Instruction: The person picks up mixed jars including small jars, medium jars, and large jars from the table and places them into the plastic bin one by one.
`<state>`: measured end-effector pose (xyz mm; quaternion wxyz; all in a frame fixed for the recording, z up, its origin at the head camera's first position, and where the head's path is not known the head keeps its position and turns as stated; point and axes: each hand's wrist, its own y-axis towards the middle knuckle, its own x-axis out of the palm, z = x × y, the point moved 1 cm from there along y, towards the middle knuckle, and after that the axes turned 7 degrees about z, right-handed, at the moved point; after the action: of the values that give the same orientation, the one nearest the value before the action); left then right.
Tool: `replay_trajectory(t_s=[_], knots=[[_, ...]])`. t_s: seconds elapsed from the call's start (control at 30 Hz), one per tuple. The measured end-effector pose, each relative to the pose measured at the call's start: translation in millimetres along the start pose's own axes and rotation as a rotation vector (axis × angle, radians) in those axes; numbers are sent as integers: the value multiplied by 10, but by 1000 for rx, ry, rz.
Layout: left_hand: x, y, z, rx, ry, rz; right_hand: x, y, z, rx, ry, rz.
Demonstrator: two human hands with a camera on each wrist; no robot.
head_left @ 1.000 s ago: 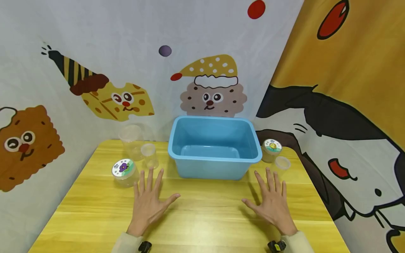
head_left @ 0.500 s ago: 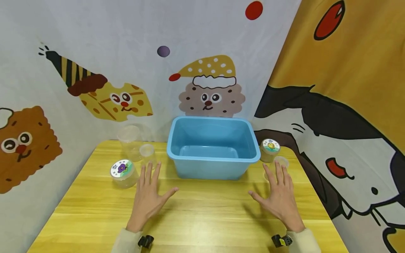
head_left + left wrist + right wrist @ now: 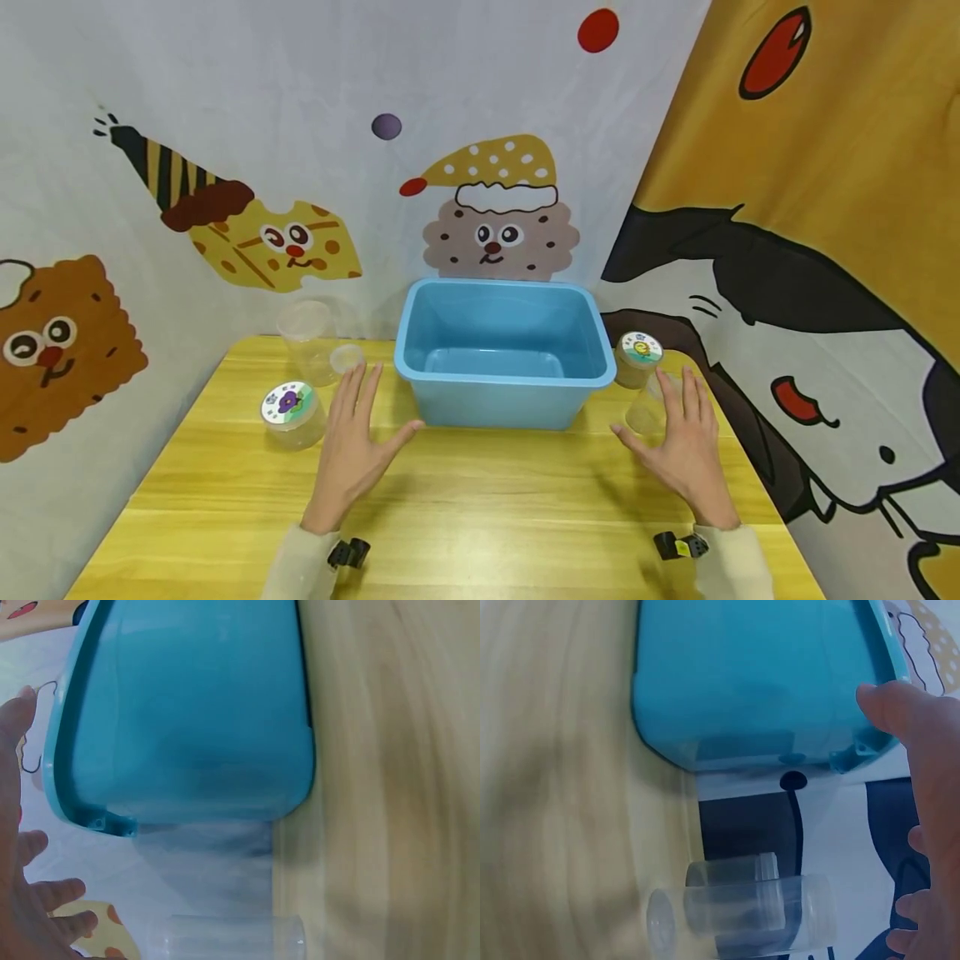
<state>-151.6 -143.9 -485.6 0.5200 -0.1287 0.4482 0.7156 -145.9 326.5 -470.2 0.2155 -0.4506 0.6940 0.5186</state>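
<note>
My left hand [image 3: 351, 457] hovers over the table with fingers spread and holds nothing. Its fingertips overlap a small clear jar [image 3: 345, 359] in the head view. To its left sits a wide clear jar [image 3: 294, 417] with a purple-flower lid, and behind stands a taller clear container [image 3: 309, 346]. My right hand [image 3: 686, 457], also spread and holding nothing, partly hides a clear jar [image 3: 643, 414]. Just behind that is a jar [image 3: 637, 360] with a yellow-flower lid. In the right wrist view, two clear jars, the nearer one [image 3: 810, 915] overlapping the other, appear below the tub.
A light blue plastic tub [image 3: 495, 404] stands at the back middle of the wooden table [image 3: 480, 517], between the two groups of jars. Nothing shows inside it. A cartoon-printed cloth [image 3: 300, 67] hangs close behind the table and along both sides.
My right hand has moved forward and to the right, now overlapping the clear jar there. My left hand has shifted slightly forward, its fingers covering more of the small jar.
</note>
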Motion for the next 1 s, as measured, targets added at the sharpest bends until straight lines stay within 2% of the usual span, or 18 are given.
replay_trajectory(t_s=[0.47, 0.73, 1.0], knots=[[-43, 198, 65, 10, -161, 19, 8, 88, 143, 158, 97, -66], [-54, 267, 67, 94, -218, 16, 83, 122, 258, 258, 170, -103], [-46, 365, 98, 166, -225, -10, 131, 182, 413, 335, 225, -128]])
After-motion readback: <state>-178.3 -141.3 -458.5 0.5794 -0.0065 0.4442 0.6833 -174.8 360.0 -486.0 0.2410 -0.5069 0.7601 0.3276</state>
